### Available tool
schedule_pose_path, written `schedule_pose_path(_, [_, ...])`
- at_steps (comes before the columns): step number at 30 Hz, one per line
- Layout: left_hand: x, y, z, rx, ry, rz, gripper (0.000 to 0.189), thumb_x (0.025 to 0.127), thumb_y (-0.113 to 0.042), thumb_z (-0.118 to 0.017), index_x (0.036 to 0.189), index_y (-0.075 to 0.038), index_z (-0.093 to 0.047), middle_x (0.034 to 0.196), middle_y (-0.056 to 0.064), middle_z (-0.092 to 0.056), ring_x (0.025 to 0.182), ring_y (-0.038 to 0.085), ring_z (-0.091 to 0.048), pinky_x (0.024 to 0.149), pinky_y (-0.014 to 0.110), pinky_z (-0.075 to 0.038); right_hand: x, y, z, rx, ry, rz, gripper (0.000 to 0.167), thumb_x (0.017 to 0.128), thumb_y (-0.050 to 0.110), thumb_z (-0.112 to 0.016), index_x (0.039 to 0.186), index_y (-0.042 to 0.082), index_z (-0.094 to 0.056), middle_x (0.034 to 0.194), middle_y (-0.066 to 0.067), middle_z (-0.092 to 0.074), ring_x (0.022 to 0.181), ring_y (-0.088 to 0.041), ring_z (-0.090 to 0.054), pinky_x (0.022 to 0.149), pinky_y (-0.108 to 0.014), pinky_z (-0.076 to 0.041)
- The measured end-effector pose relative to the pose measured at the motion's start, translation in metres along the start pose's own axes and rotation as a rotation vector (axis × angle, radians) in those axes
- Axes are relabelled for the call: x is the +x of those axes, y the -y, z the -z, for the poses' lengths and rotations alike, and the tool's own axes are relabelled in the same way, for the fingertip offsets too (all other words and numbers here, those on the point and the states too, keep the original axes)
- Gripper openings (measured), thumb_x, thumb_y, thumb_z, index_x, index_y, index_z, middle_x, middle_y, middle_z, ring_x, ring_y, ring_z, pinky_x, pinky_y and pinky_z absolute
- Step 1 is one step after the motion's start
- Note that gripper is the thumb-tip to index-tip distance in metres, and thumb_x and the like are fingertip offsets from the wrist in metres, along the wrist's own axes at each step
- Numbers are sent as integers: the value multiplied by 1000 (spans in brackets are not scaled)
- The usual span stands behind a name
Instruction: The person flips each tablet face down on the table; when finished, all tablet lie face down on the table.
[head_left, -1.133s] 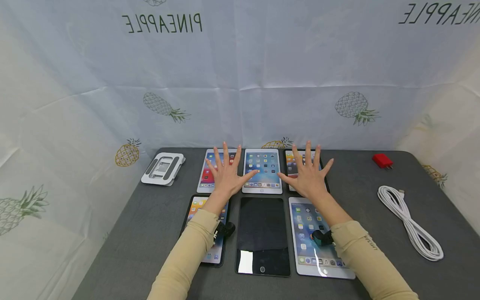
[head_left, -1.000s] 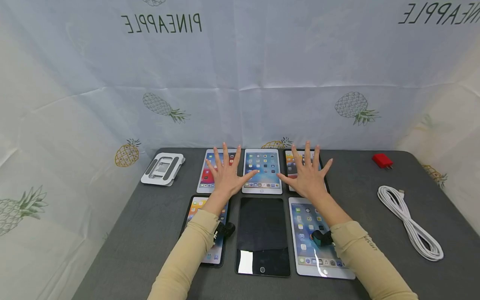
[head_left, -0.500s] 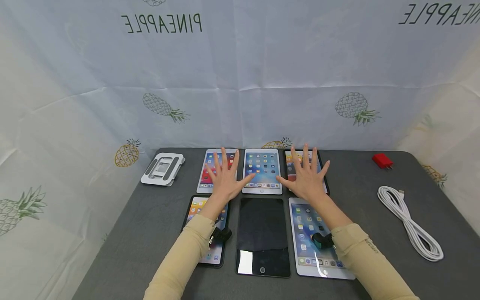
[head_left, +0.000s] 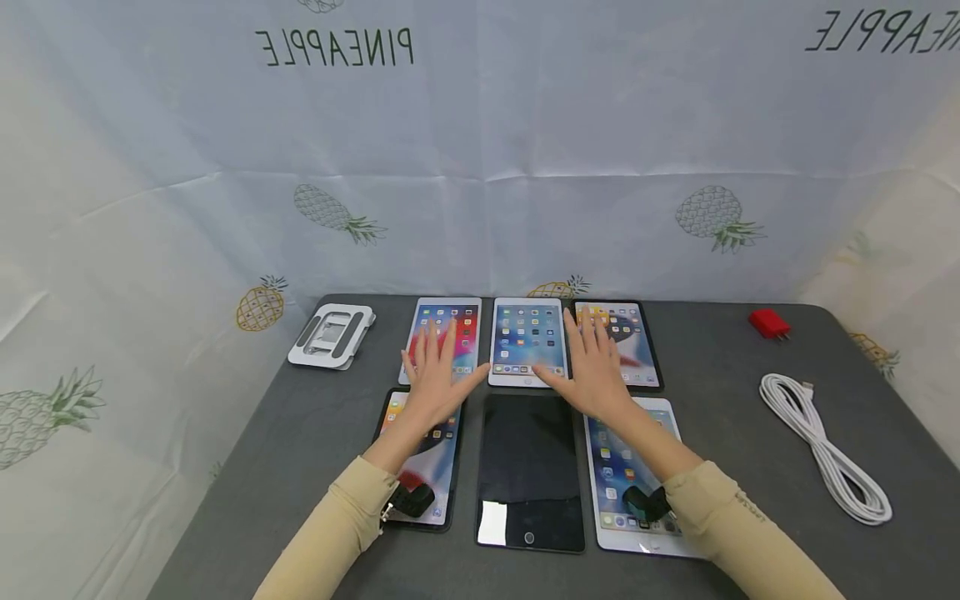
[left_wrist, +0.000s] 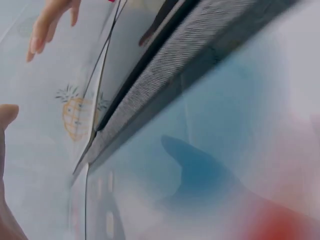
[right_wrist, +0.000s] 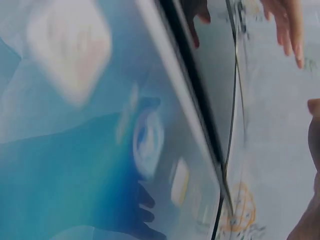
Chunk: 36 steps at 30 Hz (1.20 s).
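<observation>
Take the dark-screened tablet [head_left: 529, 467] on the grey table [head_left: 712, 375] as the centre of your dial, with 12 o'clock toward the pineapple-print curtain [head_left: 480, 108]. Your left hand [head_left: 435, 382] is at about 11 o'clock, its fingers straight and fanned, gripping nothing; it lies over the lower part of the white-framed tablet with a red-and-blue screen [head_left: 467, 333], and its thumb points across toward the white-framed tablet with a blue screen [head_left: 527, 333], which sits at 12. Your right hand [head_left: 592, 375] is at about 1 o'clock, fingers extended and closer together, thumb held well out, likewise gripping nothing; its fingertips cover the left part of the black-framed tablet [head_left: 636, 342] there, and its thumb crosses the lower edge of the tablet at 12. You cannot tell from these views whether any fingertip touches glass. Your left forearm passes above the black-framed tablet with a lit screen [head_left: 441, 467] at 9, your right above the larger white-framed tablet [head_left: 613, 467] at 3. Farther out, the folded white stand [head_left: 330, 336] lies at 10, the red plug adapter [head_left: 768, 322] at 2, and the coiled white cable [head_left: 823, 457] at 3.
</observation>
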<state>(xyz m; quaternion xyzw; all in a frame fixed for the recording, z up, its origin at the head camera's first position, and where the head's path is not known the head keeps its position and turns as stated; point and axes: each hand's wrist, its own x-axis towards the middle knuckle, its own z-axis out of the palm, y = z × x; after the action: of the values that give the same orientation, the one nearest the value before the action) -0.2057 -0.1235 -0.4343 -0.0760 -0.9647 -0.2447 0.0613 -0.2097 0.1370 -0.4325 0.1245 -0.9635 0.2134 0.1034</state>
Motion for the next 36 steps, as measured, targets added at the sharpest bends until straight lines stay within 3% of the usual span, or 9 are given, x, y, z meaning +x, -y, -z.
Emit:
schedule_pose_path(5, [-18, 11, 9, -94, -9, -55, 93, 89, -55, -58, 158, -12, -12, 162, 16, -4, 147, 39, -5, 110, 68, -3, -9, 19, -4, 103, 39, 35, 99, 86, 52, -67, 156, 7, -13, 162, -20, -4, 146, -41, -4, 105, -70, -23])
schedule_pose_path(10, [-35, 26, 18, -231, 11, -62, 86, 90, -39, -65, 154, 0, -22, 158, 25, -17, 143, 45, -14, 109, 68, -14, -18, 37, -7, 241, 99, 90, 93, 87, 39, -71, 154, 0, -18, 160, -23, -11, 145, -44, -11, 109, -66, -20])
schedule_pose_path(15, [-52, 46, 30, -292, 45, 10, 78, 91, -30, -66, 151, 3, -28, 154, 27, -24, 141, 47, -21, 109, 65, -21, -28, 56, -11, 405, 228, 100, 85, 90, 31, -68, 153, -1, -22, 158, -25, -18, 145, -42, -16, 113, -62, -14])
schedule_pose_path(21, [-69, 66, 44, -284, 90, 128, 70, 93, -29, -63, 148, 3, -34, 152, 28, -29, 140, 45, -26, 110, 62, -24, -39, 78, -18, 555, 339, 73, 77, 90, 26, -68, 151, 1, -29, 155, -19, -30, 141, -37, -30, 108, -54, -34])
schedule_pose_path(25, [-76, 73, 54, -298, 120, 185, 67, 95, -26, -62, 148, 2, -33, 151, 27, -31, 136, 44, -33, 107, 59, -33, -46, 89, -23, 694, 417, 38, 73, 91, 22, -68, 151, 2, -31, 152, -18, -33, 135, -37, -39, 100, -48, -45])
schedule_pose_path(30, [-84, 77, 64, -330, 158, 269, 69, 96, -32, -62, 148, 2, -34, 147, 26, -37, 131, 41, -42, 103, 55, -40, -52, 101, -27, 859, 543, -48, 73, 91, 22, -68, 151, 4, -31, 152, -16, -33, 133, -35, -42, 101, -45, -45])
schedule_pose_path(36, [-94, 79, 72, -391, 233, 337, 72, 95, -38, -62, 147, 4, -34, 144, 26, -43, 128, 39, -47, 103, 54, -39, -58, 109, -30, 947, 654, -71, 77, 90, 20, -69, 151, 1, -26, 154, -19, -28, 135, -37, -38, 105, -46, -41])
